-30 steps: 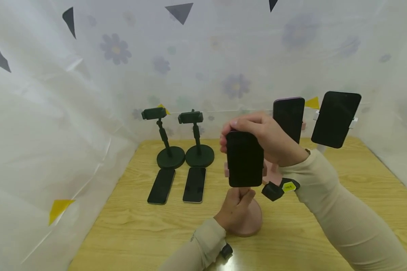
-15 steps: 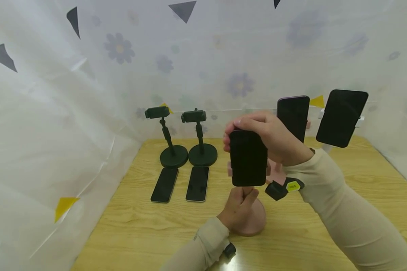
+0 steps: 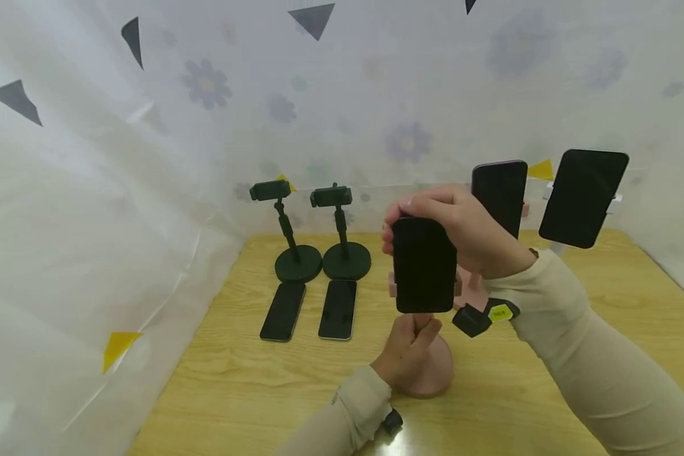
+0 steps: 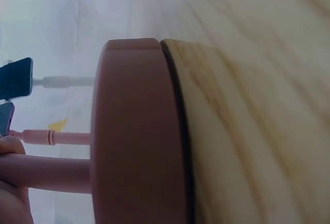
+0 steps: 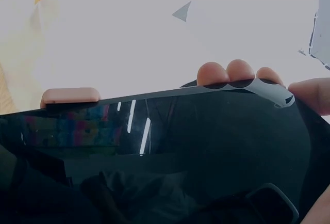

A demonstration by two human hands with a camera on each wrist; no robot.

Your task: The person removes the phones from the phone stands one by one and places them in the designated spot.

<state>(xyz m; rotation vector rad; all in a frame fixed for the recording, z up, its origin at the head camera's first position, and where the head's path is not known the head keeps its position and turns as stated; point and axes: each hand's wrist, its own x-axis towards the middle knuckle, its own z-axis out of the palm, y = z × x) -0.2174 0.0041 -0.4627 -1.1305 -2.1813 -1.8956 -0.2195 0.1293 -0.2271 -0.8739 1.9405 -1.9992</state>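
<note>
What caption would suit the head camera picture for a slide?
Right hand grips a dark phone on a pink stand while the left hand holds its stem.

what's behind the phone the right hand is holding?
The phone sits in a pink stand's clamp; left hand grips the stem below. The clamp's middle and the upper stem are covered.

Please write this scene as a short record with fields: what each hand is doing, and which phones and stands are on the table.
right hand: right hand grips the top of a dark phone sitting in the pink stand
left hand: left hand holds the pole of the pink stand, just above its round base
flat phones: two phones lie face up on the wooden table
empty stands: two black stands behind the flat phones
mounted phones: two more phones held up on stands at the back right
</note>
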